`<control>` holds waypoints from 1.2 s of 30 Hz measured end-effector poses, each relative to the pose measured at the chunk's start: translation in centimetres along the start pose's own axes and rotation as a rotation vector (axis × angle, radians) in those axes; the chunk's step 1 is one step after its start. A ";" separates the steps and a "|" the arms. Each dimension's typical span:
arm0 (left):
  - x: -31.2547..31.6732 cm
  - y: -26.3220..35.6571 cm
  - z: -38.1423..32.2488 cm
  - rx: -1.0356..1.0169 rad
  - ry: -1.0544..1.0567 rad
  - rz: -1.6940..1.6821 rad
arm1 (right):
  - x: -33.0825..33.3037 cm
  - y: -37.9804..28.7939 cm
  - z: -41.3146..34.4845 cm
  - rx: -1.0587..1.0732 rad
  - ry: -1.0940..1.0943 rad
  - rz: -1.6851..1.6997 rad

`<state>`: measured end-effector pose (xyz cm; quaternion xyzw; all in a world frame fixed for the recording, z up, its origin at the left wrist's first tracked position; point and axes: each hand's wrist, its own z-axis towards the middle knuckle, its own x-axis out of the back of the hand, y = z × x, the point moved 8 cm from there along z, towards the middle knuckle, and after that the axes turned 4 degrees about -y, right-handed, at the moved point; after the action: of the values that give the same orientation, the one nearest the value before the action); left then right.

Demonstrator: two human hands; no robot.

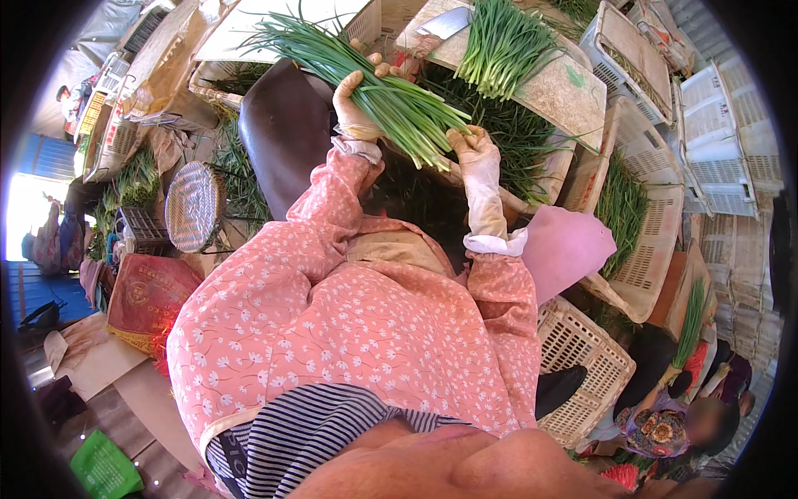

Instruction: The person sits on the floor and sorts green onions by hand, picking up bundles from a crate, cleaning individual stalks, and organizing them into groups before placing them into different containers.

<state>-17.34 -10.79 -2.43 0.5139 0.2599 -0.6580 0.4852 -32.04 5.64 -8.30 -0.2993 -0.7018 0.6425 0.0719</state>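
My left hand (361, 103), in a pale glove, grips a bunch of green garlic chives (399, 103) around its middle. The leaf tips point to the upper left and the pale stalk ends to the lower right. At those ends, the bent fingers of my gloved right hand (477, 150) pinch some of the stalks. Just beyond lies a thick pile of chives (505, 47) on a worn board (561, 96). A wide-bladed cleaver (444, 22) rests beside that pile. Loose greens (508, 140) fill the container under the board.
White plastic crates (717, 137) are stacked at the right, near a crate of chives (623, 212). An overturned-looking crate (583, 368) sits by my right side. A woven round stool (194, 206) stands at the left. Another person (654, 424) holds chives at the lower right.
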 end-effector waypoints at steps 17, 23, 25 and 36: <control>-1.8 -0.2 -0.1 -0.019 -0.029 0.129 | -0.5 2.7 2.1 0.187 -0.045 -0.093; -0.1 -1.8 -0.3 0.030 -0.103 0.131 | -0.9 2.7 0.5 -0.184 -0.025 0.190; -0.9 -2.7 -0.8 0.076 -0.105 0.123 | 0.8 4.0 1.2 -0.219 0.073 0.216; 0.3 4.5 0.6 -0.122 -0.013 -0.060 | 8.7 -3.8 2.4 0.326 0.434 -1.157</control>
<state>-13.53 -13.21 -1.79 0.4711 0.3114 -0.6585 0.4975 -41.49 8.03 -7.56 0.0194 -0.6125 0.5230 0.5924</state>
